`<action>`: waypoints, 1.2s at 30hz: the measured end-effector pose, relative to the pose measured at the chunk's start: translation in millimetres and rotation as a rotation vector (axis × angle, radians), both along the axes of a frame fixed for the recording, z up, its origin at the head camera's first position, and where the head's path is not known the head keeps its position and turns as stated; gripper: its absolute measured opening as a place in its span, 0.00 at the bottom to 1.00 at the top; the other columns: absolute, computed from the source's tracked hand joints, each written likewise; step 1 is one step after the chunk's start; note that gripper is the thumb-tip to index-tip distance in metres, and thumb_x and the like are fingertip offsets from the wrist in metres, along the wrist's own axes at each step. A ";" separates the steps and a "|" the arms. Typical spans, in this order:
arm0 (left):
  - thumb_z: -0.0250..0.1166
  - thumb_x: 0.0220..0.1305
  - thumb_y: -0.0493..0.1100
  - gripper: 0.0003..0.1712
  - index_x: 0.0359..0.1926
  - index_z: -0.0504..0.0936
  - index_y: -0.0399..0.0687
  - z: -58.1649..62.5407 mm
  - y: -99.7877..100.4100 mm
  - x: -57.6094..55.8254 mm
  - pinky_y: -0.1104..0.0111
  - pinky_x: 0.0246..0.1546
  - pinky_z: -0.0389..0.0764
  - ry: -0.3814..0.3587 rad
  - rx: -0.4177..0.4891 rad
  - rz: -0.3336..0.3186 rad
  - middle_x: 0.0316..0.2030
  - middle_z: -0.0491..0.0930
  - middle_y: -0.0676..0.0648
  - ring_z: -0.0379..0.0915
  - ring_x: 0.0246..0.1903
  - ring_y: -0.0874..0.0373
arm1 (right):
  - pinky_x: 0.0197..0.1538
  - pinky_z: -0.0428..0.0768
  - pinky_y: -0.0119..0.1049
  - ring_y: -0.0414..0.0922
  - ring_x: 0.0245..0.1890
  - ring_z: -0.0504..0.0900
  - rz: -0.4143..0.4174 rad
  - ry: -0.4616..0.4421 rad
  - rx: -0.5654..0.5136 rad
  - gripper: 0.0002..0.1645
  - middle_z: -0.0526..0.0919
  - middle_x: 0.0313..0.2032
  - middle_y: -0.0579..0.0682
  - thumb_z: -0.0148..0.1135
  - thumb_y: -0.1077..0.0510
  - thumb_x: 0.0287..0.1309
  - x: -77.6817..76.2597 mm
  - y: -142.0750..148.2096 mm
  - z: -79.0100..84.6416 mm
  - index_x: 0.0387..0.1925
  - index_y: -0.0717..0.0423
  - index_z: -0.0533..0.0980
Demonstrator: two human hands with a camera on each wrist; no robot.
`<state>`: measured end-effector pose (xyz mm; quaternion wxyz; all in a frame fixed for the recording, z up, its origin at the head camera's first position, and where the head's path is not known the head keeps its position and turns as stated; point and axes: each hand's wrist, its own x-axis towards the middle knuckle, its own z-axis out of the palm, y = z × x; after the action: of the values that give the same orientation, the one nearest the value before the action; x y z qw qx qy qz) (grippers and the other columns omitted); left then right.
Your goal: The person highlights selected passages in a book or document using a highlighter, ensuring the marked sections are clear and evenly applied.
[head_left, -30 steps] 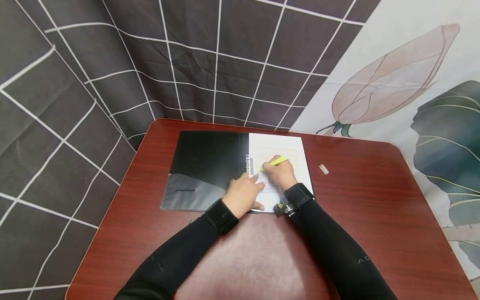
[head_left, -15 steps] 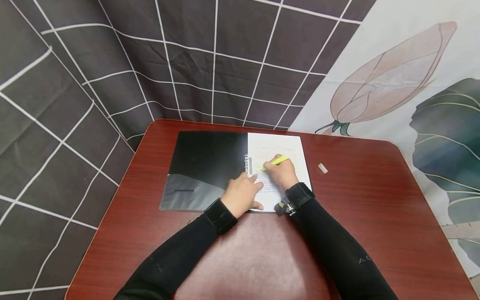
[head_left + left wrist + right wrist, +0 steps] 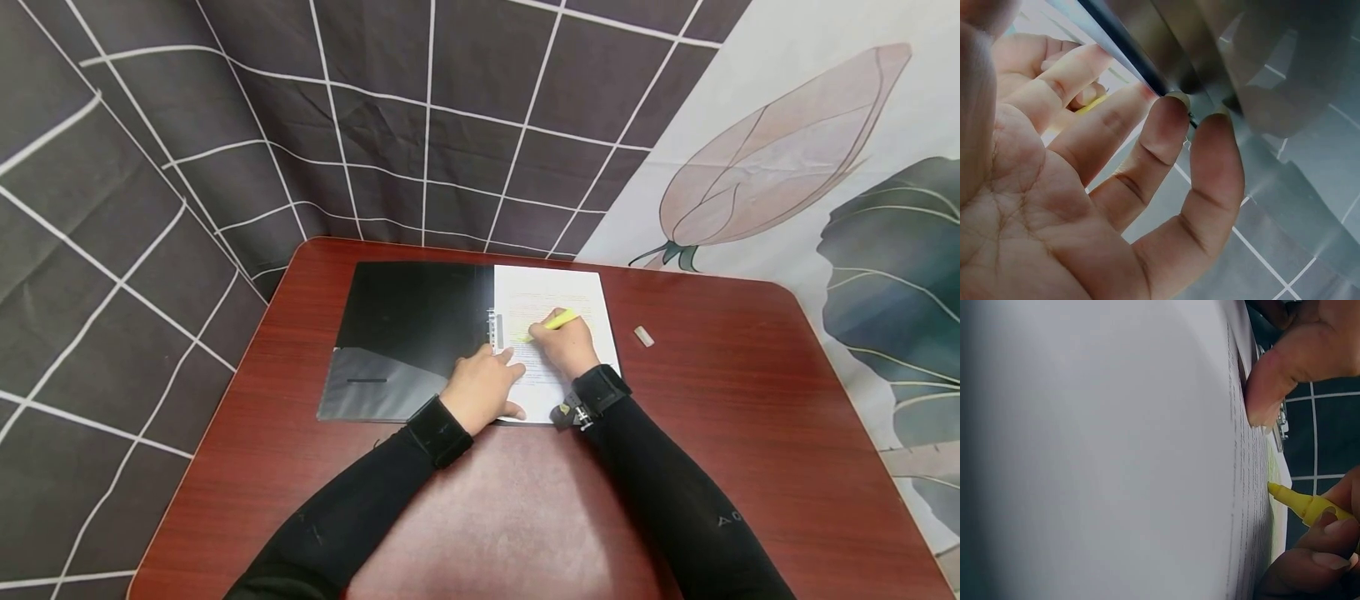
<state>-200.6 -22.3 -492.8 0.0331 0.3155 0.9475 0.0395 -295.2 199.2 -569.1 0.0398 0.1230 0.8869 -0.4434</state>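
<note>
Rightward along a line of print, by a slight shift, our right hand has carried the yellow highlighter since the earlier frame, while our left hand has kept its place on the binder. We hold the highlighter pinched between thumb and fingers of the right hand, its tip at the printed lines of the white page; in the right wrist view, yellow-green marks show just beyond that tip. Our left hand is spread and relaxed, thumb and nearest fingers resting on the page's left side, the hand reaching across the inner edge of the open black binder.

Beside the left hand's fingertips we see the metal rings along the binder's spine. On its left half lies a translucent pocket with a short dark slot. We wear black sleeves and a black band on each wrist. To the right of the binder, well apart from both hands, a small pale block sits on the reddish-brown table. Behind hang a dark cloth with white grid lines and a white cloth printed with a pink bud.
</note>
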 end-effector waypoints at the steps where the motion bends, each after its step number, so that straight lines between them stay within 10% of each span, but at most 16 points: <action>1: 0.82 0.61 0.72 0.42 0.69 0.88 0.59 -0.9 0.2 -0.4 0.48 0.45 0.94 -0.001 0.000 0.000 0.76 0.84 0.47 0.84 0.67 0.45 | 0.37 0.80 0.40 0.50 0.31 0.81 -0.003 0.001 0.005 0.08 0.85 0.29 0.50 0.73 0.54 0.61 1.6 -0.7 2.4 0.29 0.49 0.81; 12: 0.84 0.57 0.72 0.41 0.66 0.89 0.60 -7.8 -0.1 -2.1 0.49 0.37 0.93 0.036 0.038 -0.013 0.74 0.86 0.46 0.85 0.64 0.44 | 0.36 0.74 0.40 0.50 0.31 0.76 -0.015 0.021 -0.010 0.09 0.79 0.27 0.50 0.68 0.60 0.63 25.6 -16.4 40.8 0.28 0.53 0.76; 23: 0.83 0.60 0.71 0.41 0.68 0.89 0.59 -1.6 1.0 0.8 0.47 0.43 0.94 -0.006 0.013 -0.002 0.76 0.84 0.47 0.84 0.67 0.44 | 0.37 0.78 0.41 0.52 0.33 0.80 -0.011 0.005 -0.016 0.09 0.82 0.29 0.51 0.72 0.57 0.60 2.3 9.3 2.0 0.28 0.52 0.79; 36: 0.82 0.60 0.71 0.40 0.67 0.89 0.59 -0.2 1.7 -0.9 0.46 0.42 0.94 -0.015 0.002 0.005 0.77 0.83 0.47 0.83 0.67 0.43 | 0.40 0.80 0.41 0.52 0.35 0.81 -0.017 -0.020 -0.025 0.07 0.84 0.33 0.51 0.73 0.57 0.62 0.8 14.4 4.5 0.32 0.51 0.80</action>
<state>-201.6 -20.6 -493.0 0.0400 0.3127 0.9480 0.0427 -294.4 213.6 -564.6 0.0466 0.1347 0.8798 -0.4534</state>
